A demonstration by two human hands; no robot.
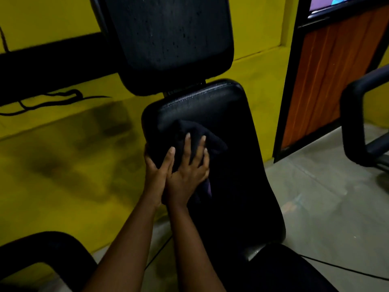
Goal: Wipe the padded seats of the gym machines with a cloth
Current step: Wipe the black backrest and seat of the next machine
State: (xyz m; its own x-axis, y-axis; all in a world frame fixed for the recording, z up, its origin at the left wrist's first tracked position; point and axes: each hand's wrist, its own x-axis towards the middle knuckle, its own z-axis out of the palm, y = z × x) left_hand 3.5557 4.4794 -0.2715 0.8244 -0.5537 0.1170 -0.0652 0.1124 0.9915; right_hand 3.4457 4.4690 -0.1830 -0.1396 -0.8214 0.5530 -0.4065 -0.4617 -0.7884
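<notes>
Yellow walls [259,34] and a yellow floor strip fill the background, with grey flooring [328,197] toward 3 o'clock and a wood-panelled door [328,76] at 2 o'clock. At centre lies a long black padded seat [235,157], running from 12 toward 6 o'clock, with a black padded backrest [168,34] rising behind it at 12 o'clock. A dark cloth [195,131] is bunched on the upper left part of the seat. Lying on the cloth, the right hand [189,171] presses down with fingers spread wide and flat. Just beside it, touching at the thumb side, the left hand [156,171] curls around the seat's left edge, its thumb over the top. Black padded machine parts sit at 8 o'clock [42,256] and 3 o'clock [355,114]. A black cable [52,100] trails along the wall at 10 o'clock
</notes>
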